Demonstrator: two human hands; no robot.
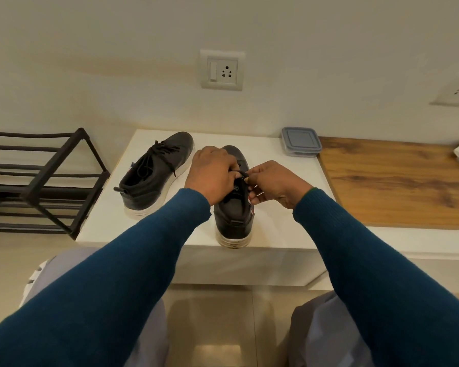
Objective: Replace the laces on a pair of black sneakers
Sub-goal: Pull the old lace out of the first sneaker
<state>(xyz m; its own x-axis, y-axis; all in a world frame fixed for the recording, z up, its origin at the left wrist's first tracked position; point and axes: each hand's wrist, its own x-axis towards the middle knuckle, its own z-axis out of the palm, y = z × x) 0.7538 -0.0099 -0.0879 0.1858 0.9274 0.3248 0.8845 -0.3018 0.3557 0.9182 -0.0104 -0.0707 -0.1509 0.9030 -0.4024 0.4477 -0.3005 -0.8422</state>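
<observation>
Two black shoes with white soles sit on a white table (281, 229), and both hands work over the near shoe (233, 218). It stands at the table's front edge with its heel at 6 o'clock and its toe at 12. The left hand (212, 176) lies over the middle of this shoe with its fingers curled down onto the eyelet edge, holding it; whether it also pinches the lace cannot be told. The right hand (276, 184), just to the shoe's 3 o'clock side, pinches a black lace (242, 172) between thumb and forefinger, its other fingers curled loosely under. The short visible run of lace arcs from the left fingertips to the right ones above the tongue. Both arms wear blue sleeves (368, 260). From the near shoe, the far shoe (157, 178) lies at 10 o'clock, apart from it, tipped slightly on its side, toe toward 1 o'clock, with its own laces (164, 152) threaded and loose. At 2 o'clock, near the wall, is a clear box with a grey lid (301, 141), just beside a wooden top (395, 181) that runs off toward 3 o'clock. A black rack (51, 176) stands on the floor at 9 o'clock, and a wall socket (221, 70) is at 12 o'clock.
</observation>
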